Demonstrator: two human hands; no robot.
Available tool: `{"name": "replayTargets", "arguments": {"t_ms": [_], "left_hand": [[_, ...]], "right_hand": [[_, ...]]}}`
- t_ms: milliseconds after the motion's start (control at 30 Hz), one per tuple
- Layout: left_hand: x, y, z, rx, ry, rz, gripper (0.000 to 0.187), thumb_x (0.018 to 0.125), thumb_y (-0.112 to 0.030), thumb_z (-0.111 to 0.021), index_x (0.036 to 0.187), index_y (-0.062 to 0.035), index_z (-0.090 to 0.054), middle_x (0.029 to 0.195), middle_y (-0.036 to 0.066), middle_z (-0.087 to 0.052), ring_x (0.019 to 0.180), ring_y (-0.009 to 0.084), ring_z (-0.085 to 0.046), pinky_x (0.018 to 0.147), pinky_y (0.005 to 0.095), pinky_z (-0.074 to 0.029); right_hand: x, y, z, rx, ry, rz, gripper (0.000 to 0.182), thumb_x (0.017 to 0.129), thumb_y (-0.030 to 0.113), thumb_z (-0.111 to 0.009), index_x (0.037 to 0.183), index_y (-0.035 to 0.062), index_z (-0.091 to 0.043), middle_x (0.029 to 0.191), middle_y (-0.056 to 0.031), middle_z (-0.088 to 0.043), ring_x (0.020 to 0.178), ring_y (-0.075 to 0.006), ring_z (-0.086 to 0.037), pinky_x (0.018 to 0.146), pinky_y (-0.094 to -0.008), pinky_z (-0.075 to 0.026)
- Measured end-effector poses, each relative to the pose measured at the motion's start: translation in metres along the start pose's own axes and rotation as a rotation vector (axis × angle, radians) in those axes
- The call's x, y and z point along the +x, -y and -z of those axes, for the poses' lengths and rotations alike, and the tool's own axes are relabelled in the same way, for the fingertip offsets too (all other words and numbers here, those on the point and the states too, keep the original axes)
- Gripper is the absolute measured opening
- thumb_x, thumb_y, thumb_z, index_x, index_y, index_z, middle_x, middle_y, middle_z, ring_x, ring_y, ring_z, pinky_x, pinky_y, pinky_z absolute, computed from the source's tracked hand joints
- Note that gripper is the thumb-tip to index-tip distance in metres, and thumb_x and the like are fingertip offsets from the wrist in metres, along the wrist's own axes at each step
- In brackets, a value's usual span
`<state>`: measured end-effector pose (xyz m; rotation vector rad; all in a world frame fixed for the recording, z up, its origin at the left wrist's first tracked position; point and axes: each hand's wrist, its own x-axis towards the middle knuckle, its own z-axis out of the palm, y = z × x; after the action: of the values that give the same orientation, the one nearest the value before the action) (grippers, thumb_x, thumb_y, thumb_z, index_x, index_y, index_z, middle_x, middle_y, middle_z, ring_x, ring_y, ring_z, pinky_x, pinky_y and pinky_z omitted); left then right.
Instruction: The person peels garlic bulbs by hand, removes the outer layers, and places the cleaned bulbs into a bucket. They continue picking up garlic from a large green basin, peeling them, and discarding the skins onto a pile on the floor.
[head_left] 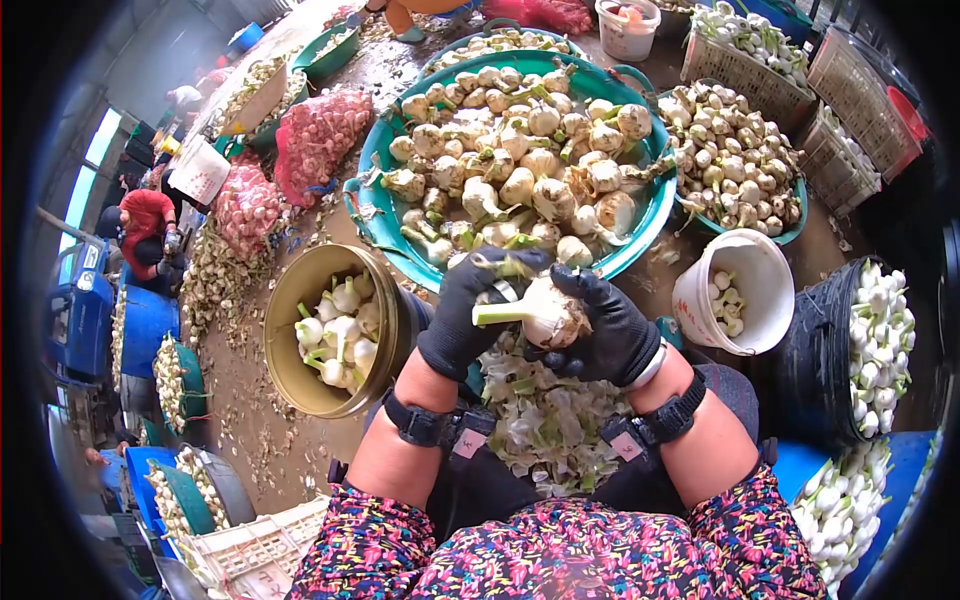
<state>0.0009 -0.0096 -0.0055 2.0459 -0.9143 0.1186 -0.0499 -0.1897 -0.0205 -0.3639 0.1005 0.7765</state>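
With right hand (612, 330) cupping part-peeled garlic bulb (548, 312), left hand (462, 315) curled, hold unclear; faces unpeeled bulbs (517, 186) beyond, peeled bulbs (342, 330) leftward.

Green basin (655, 215), upper center, showing smooth glossy plastic; gloves (610, 330), center, showing matt black fabric; sleeves (375, 530), bottom, showing printed cloth.

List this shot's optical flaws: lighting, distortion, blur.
Head view: strong fisheye curvature, black vignetted corners; head view, upper left: haze and glare near the bright opening; head view: held bulb fairly crisp, distant worker softer.
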Motion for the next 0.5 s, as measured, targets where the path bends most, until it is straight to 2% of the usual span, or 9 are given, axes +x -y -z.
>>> {"name": "replayTargets", "arguments": {"t_ms": [67, 100, 133, 200, 233, 267, 333, 467, 500], "left_hand": [[0.0, -0.016, -0.005, -0.806, -0.167, 0.504, 0.026, 0.077, -0.012, -0.062, 0.102, -0.0047, -0.063, 0.094, 0.008, -0.064, 0.087, 0.0212, -0.062, 0.079, 0.0293, -0.048], [0.0, -0.017, -0.003, -0.632, -0.189, 0.311, 0.025, 0.08, -0.007, -0.059, 0.103, -0.0007, -0.061, 0.091, 0.008, -0.064, 0.085, 0.0192, -0.062, 0.08, 0.0281, -0.049], [0.001, -0.031, 0.009, -0.804, -0.115, 0.513, 0.024, 0.08, -0.002, -0.058, 0.104, 0.0029, -0.06, 0.091, 0.01, -0.063, 0.084, 0.0198, -0.062, 0.078, 0.029, -0.05], [-0.01, 0.006, 0.01, -0.338, 0.165, 0.083, 0.023, 0.078, 0.0, -0.06, 0.101, 0.0039, -0.06, 0.092, 0.011, -0.063, 0.083, 0.0198, -0.062, 0.075, 0.0315, -0.051], [-0.006, -0.024, 0.001, -0.81, 0.013, 0.47, 0.022, 0.077, 0.004, -0.058, 0.099, 0.0034, -0.062, 0.09, 0.011, -0.063, 0.08, 0.0217, -0.063, 0.073, 0.0328, -0.052], [-0.001, -0.033, -0.005, -1.058, -0.108, 0.615, 0.02, 0.077, 0.008, -0.055, 0.095, 0.0029, -0.062, 0.09, 0.01, -0.063, 0.079, 0.0214, -0.063, 0.072, 0.0328, -0.052], [-0.002, -0.024, 0.004, -0.485, 0.07, 0.283, 0.032, 0.082, -0.006, -0.055, 0.113, 0.0038, -0.056, 0.108, 0.01, -0.06, 0.091, 0.0148, -0.059, 0.08, 0.0283, -0.048], [0.0, -0.033, -0.001, -0.764, -0.095, 0.39, 0.028, 0.081, -0.008, -0.058, 0.107, 0.0037, -0.06, 0.103, 0.008, -0.06, 0.089, 0.0146, -0.059, 0.079, 0.0278, -0.048], [-0.001, -0.03, 0.002, -0.717, -0.095, 0.408, 0.026, 0.081, -0.008, -0.059, 0.104, 0.0035, -0.061, 0.1, 0.007, -0.061, 0.088, 0.0146, -0.058, 0.078, 0.0281, -0.048]], "right_hand": [[-0.002, 0.002, 0.006, -0.033, 0.056, 0.072, 0.037, 0.085, 0.039, -0.057, 0.11, 0.0124, -0.054, 0.092, -0.0038, -0.062, 0.072, -0.0166, -0.061, 0.055, -0.0305, -0.051], [-0.002, 0.006, 0.005, -0.022, 0.038, 0.143, 0.036, 0.084, 0.036, -0.06, 0.108, 0.0109, -0.054, 0.092, -0.0043, -0.062, 0.08, -0.0169, -0.061, 0.069, -0.0333, -0.051], [-0.004, 0.009, 0.004, -0.026, 0.041, 0.155, 0.036, 0.084, 0.036, -0.06, 0.108, 0.0109, -0.054, 0.092, -0.0043, -0.062, 0.08, -0.0169, -0.061, 0.069, -0.0333, -0.051], [-0.008, 0.017, 0.004, -0.115, 0.012, 0.271, 0.036, 0.084, 0.031, -0.061, 0.111, 0.0082, -0.054, 0.097, -0.0036, -0.061, 0.085, -0.0159, -0.06, 0.073, -0.0311, -0.05], [-0.007, 0.019, 0.004, -0.116, 0.013, 0.278, 0.036, 0.084, 0.031, -0.061, 0.111, 0.0082, -0.054, 0.097, -0.0036, -0.061, 0.085, -0.0159, -0.06, 0.073, -0.0311, -0.05], [-0.005, 0.019, 0.004, -0.217, -0.009, 0.324, 0.037, 0.084, 0.028, -0.061, 0.113, 0.0073, -0.053, 0.098, -0.0038, -0.061, 0.085, -0.0155, -0.06, 0.075, -0.0309, -0.05], [-0.003, 0.016, -0.003, -0.311, -0.037, 0.359, 0.038, 0.084, 0.026, -0.06, 0.115, 0.0065, -0.052, 0.099, -0.0039, -0.06, 0.086, -0.0151, -0.06, 0.077, -0.0308, -0.049], [0.001, 0.017, 0.0, -0.226, 0.024, 0.354, 0.037, 0.086, 0.021, -0.059, 0.118, 0.003, -0.052, 0.107, -0.0063, -0.059, 0.092, -0.0137, -0.059, 0.083, -0.0284, -0.047], [0.009, 0.017, 0.007, -0.555, -0.079, 0.506, 0.035, 0.086, 0.021, -0.058, 0.114, 0.0022, -0.054, 0.107, -0.0075, -0.059, 0.094, -0.0148, -0.059, 0.083, -0.0289, -0.047]]}}
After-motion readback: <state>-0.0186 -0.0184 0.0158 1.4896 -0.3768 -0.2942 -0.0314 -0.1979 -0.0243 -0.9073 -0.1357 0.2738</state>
